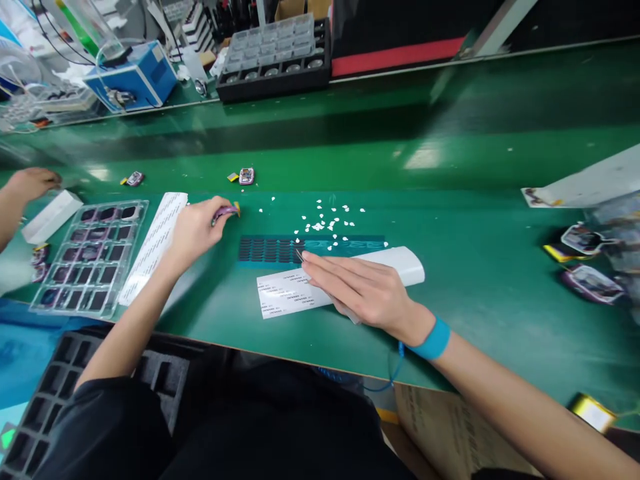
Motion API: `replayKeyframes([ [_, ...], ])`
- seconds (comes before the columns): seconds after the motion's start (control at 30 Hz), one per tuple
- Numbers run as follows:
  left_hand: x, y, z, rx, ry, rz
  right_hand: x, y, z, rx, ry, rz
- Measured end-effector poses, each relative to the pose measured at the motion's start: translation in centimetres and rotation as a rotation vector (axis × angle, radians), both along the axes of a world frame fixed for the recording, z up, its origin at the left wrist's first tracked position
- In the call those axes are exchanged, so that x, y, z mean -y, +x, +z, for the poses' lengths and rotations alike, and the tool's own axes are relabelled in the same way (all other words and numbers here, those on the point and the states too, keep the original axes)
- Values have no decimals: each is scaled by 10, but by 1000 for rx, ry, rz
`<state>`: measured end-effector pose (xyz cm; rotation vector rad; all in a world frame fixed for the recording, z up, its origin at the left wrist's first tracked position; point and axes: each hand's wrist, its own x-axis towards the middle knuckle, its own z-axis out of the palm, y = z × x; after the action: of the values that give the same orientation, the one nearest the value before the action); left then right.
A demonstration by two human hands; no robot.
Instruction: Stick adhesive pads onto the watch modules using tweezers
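Observation:
My left hand [197,230] pinches a small purple electronic housing [223,213] with a yellow piece at its end, held over the bench. My right hand [367,290], with a blue wrist strap, is closed around tweezers [299,255], mostly hidden by the fingers. The tweezer tips are at a blue backing sheet [350,245] carrying rows of small black strips [265,249]. Under that hand lies a white printed liner [283,293], rolled at its right end. Several white scraps [319,227] are scattered beyond the sheet.
A clear tray [95,257] of dark parts stands left, beside another printed strip [155,247]. Another person's hand [35,183] reaches in near a white box [53,217]. Housings lie at the back [247,176] and right [593,283]. A blue machine [133,77] stands behind.

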<state>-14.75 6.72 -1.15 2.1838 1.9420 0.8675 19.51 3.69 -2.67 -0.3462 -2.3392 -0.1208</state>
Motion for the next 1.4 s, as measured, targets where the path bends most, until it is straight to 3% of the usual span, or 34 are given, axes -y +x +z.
replayKeyframes([
  [0.2, -12, 54, 32, 888, -57, -135, -5, 1, 0, -42, -28, -45],
  [0.33, 8, 97, 31, 1170, -311, -252, -4, 0, 0, -102, -92, -22],
  [0.5, 44, 126, 19, 954, -477, -323, 0, -6, -1, -379, -372, -225],
  [0.6, 55, 130, 11, 788, -474, -403, -1, -7, 1, -332, -481, -207],
  [0.77, 61, 130, 4, 634, -442, -453, -1, -11, -5, -314, -462, -121],
  [1.07, 65, 132, 7, 452, -384, -434, 6, -5, -10, -99, -316, -183],
  [1.2, 61, 131, 4, 333, -363, -434, -2, -4, -10, -30, -468, -108],
  [1.3, 58, 129, 1, 375, -367, -414, -10, -4, -8, -158, -596, -76],
  [1.4, 57, 129, -1, 424, -374, -416, -13, -5, -5, -178, -626, -76],
])
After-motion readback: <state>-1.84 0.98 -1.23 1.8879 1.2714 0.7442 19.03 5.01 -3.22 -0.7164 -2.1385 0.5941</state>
